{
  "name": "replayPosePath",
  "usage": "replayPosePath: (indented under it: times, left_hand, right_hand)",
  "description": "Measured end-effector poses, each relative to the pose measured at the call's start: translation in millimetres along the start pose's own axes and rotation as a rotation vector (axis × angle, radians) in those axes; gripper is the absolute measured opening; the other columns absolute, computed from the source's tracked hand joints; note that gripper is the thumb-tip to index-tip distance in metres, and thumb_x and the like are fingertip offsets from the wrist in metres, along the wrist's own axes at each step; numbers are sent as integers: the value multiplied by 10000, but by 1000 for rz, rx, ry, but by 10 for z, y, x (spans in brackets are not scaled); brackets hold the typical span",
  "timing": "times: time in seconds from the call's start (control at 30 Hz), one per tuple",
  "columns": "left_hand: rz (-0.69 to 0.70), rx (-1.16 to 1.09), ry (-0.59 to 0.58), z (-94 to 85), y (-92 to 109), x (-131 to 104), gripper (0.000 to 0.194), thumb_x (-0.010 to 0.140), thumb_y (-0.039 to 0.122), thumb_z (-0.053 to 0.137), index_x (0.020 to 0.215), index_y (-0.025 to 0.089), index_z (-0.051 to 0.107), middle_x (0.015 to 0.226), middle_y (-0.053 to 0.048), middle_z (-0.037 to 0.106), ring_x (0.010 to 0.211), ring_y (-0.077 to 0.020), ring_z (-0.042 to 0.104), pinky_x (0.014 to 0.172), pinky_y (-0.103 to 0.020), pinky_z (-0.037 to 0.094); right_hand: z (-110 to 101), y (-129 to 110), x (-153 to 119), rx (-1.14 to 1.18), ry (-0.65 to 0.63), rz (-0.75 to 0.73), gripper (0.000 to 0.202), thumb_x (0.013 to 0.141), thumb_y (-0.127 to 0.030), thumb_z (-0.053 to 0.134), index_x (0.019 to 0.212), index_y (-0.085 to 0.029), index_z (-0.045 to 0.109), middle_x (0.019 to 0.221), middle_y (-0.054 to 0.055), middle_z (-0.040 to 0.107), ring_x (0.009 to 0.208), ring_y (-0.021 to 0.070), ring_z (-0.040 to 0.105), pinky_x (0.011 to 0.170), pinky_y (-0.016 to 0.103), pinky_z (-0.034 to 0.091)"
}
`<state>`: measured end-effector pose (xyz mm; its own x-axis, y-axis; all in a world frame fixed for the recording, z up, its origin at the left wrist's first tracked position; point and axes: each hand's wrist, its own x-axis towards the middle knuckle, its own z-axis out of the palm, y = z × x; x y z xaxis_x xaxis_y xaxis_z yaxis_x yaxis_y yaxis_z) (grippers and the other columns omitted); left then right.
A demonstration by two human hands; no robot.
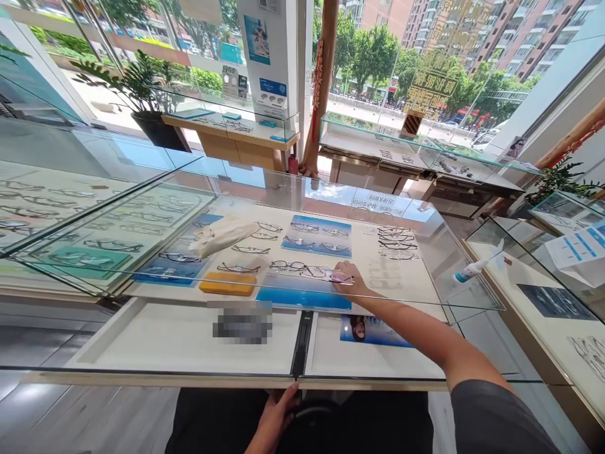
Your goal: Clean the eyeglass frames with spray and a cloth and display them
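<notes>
Metal-looking glasses point(342, 278), likely light, fragile, sit pinched in your right hand point(357, 280); favour the rim. Your left hand point(276, 413) clasps the drawer point(165, 379).

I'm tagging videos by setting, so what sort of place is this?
Most likely an optical shop: rows of eyeglass frames lie inside a glass display case, and the right hand is on one pair of glasses there.
</notes>
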<state>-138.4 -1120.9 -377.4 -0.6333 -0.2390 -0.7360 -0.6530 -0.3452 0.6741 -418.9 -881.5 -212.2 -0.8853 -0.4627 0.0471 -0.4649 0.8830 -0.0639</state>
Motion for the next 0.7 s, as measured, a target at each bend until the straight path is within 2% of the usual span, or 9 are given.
replayPosePath:
  times: [0.17,0.3,0.37,0.47,0.57,0.7]
  left_hand:
    - [3,-2,-17,-5,-13,-24,657,674,616,928,1117,182,709,1110,-101,793,915,-253,730,726,-325,470]
    - [20,14,-39,-3,-22,-37,715,629,683,930,1085,181,704,1088,-105,780,903,-263,718,742,-343,465]
    - [31,16,-39,8,-23,-39,748,594,713,936,1065,185,695,1015,-95,767,855,-256,704,711,-334,439]
    - [35,11,-31,28,-24,-37,769,545,730,949,1017,191,668,870,-57,723,786,-244,679,665,-312,396]
    - [25,18,-26,34,-9,-47,736,542,722,956,953,198,645,805,-39,689,774,-245,669,665,-313,408]
    - [29,78,-23,28,52,-94,685,571,715,950,912,202,651,780,-47,676,808,-283,689,689,-348,456]
  right_hand:
    - [256,266,412,-79,-28,101,203,1082,-290,663,1181,-159,783,1380,163,720,1314,327,648,1056,468,570]
    - [416,328,562,-120,-76,86,360,1064,-406,739,1352,-192,710,1437,116,700,1278,286,701,1088,530,615]
    - [470,325,615,-126,-92,61,383,1061,-417,744,1369,-194,703,1446,115,697,1286,290,700,1099,541,611]
    - [525,334,675,-125,-94,51,207,1066,-285,694,1222,-186,787,1433,137,710,1367,320,638,1138,529,551]
    - [552,371,697,-117,-71,62,219,1022,-169,640,1092,-177,848,1499,179,683,1456,365,553,1165,523,477]
    - [553,421,708,-102,-15,78,216,986,-230,671,1103,-201,851,1758,136,483,1649,390,333,1284,548,340]
